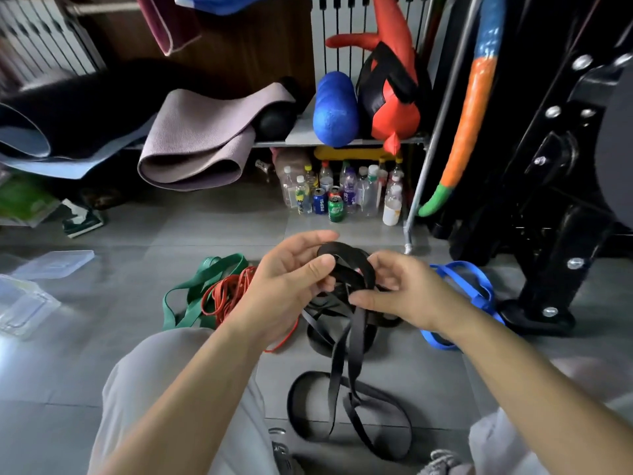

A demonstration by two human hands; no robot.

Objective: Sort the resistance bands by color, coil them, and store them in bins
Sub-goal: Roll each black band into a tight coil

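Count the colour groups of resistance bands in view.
4: flat green bands on the floor, leftmost; thin red bands beside them; black bands between left hand and right hand; blue bands rightmost. More may be hidden.

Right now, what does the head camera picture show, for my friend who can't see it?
The left hand and right hand hold a half-coiled black band, its loose loops trailing to the grey floor. A green band, red bands and a blue band lie nearby, clear bins at the left.
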